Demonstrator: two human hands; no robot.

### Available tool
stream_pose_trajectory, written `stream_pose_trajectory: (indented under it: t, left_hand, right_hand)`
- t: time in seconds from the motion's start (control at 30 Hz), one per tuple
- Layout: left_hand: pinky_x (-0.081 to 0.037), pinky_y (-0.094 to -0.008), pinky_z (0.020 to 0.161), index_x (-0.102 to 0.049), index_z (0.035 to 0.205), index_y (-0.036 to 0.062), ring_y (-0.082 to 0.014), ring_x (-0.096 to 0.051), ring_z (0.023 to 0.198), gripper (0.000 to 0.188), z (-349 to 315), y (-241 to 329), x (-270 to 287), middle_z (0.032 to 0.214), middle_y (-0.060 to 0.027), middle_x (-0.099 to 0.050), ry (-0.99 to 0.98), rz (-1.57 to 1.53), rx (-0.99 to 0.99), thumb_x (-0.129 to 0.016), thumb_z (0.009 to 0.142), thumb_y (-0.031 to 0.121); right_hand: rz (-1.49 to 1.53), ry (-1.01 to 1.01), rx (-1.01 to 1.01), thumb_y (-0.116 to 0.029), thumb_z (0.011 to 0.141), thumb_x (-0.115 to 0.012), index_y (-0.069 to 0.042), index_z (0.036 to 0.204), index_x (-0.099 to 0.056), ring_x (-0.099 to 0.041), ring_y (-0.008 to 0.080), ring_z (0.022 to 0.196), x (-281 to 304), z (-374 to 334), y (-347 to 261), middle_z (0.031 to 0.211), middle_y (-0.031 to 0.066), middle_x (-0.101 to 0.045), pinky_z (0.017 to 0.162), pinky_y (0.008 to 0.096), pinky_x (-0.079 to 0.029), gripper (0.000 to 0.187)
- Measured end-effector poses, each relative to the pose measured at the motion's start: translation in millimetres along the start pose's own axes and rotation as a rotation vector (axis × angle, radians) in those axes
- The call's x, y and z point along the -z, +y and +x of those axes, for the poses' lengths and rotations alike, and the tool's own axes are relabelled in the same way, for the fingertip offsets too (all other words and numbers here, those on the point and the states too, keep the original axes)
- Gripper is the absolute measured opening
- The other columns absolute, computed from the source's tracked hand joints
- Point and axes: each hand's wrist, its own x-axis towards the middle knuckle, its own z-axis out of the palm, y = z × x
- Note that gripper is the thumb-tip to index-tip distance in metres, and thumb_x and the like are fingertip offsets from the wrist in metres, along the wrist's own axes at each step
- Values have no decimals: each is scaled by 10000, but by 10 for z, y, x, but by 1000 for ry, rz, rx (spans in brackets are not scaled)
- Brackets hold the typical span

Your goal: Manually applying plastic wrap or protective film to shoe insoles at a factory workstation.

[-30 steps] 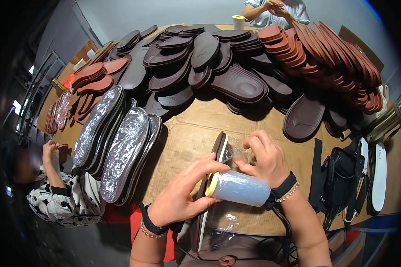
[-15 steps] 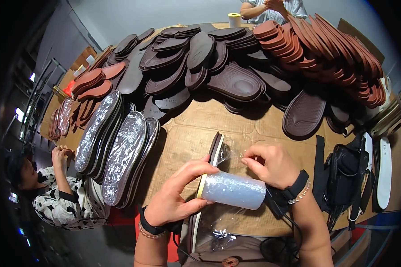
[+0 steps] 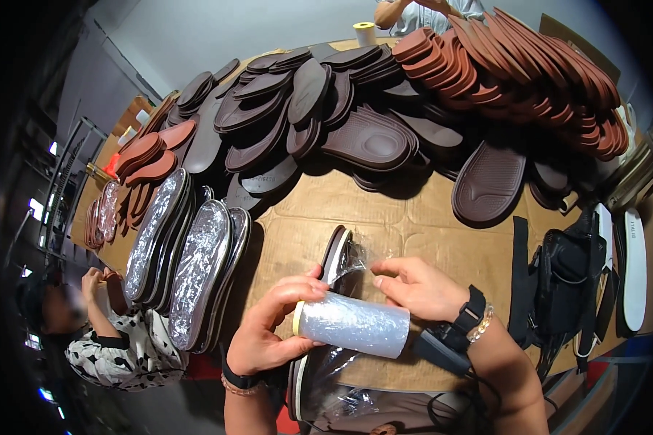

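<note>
My left hand [image 3: 272, 326] grips the end of a roll of clear plastic wrap [image 3: 352, 325], held sideways above the table. A dark shoe sole [image 3: 335, 254] stands on edge under the roll, with film around its upper part and more crumpled film at its lower end near my body. My right hand [image 3: 417, 286], with a black watch and a bead bracelet on the wrist, pinches the loose film by the sole's tip. Both hands are close together over the cardboard-covered table [image 3: 413, 217].
Wrapped soles [image 3: 199, 272] lean in a row at the left. Dark brown soles [image 3: 319, 116] and reddish soles [image 3: 515, 72] are heaped along the back. A black bag [image 3: 566, 268] and white soles [image 3: 635, 268] lie at the right. One person [image 3: 116, 341] sits at lower left, another [image 3: 421, 11] stands beyond the table.
The roll has shifted a little lower and rightward in my left hand. My right hand has moved from the sole's edge and now pulls film by the tip. The view has tilted slightly.
</note>
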Motion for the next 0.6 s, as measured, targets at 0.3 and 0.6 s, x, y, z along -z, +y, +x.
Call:
stream_pose_trajectory:
  t: [0.3, 0.6]
  left_hand:
    - [-270, -660, 1234, -623, 1240, 44, -311, -609, 1267, 547, 22, 64, -58, 1254, -176, -656, 47, 104, -10, -907, 783, 149]
    - [-357, -536, 1222, -642, 1291, 25, -403, -501, 1422, 568, -38, 70, -17, 1367, -195, -613, 61, 63, 2, -869, 770, 29]
  right_hand:
    - [617, -82, -194, -251, 1096, -566, 53, 1241, -632, -478, 56, 443, -56, 80, 38, 653, 15, -592, 409, 208, -353, 344]
    - [367, 26, -46, -188, 1044, -646, 2, 1009, -744, -553, 37, 621, -74, 32, -18, 801, -11, -674, 562, 194, -467, 217]
